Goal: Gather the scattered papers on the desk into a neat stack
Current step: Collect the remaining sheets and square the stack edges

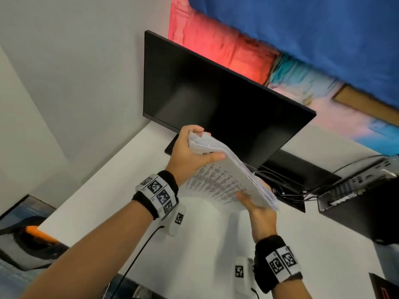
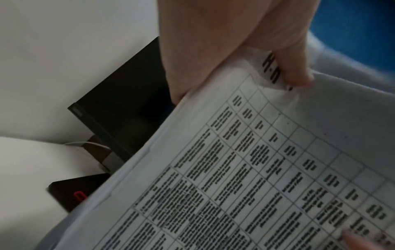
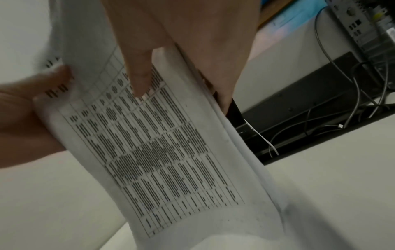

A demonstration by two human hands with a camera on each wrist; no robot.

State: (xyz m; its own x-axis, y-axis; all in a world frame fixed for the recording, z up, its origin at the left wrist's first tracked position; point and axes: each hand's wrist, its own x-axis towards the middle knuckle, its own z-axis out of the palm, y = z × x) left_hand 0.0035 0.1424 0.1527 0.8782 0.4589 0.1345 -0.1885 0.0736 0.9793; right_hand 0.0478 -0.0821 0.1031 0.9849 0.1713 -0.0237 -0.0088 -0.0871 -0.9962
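Note:
A sheaf of white papers (image 1: 224, 178) printed with a table of text is held upright over the white desk (image 1: 121, 195), in front of the monitor. My left hand (image 1: 194, 149) grips its top far end, thumb across the printed face and fingers behind. My right hand (image 1: 257, 203) pinches the near side, thumb on the front sheet. The left wrist view shows my left hand (image 2: 284, 67) with the thumb pressing the papers (image 2: 267, 169). In the right wrist view my right hand (image 3: 171, 67) lays its thumb on the papers (image 3: 160, 148), whose lower edge sags toward the desk.
A black monitor (image 1: 216, 98) stands just behind the papers on its black base (image 2: 70, 191). A black keyboard or bar (image 1: 298, 175) with tangled cables (image 3: 352, 108) and a computer case (image 1: 362, 190) lie at the right. White walls rise at the left.

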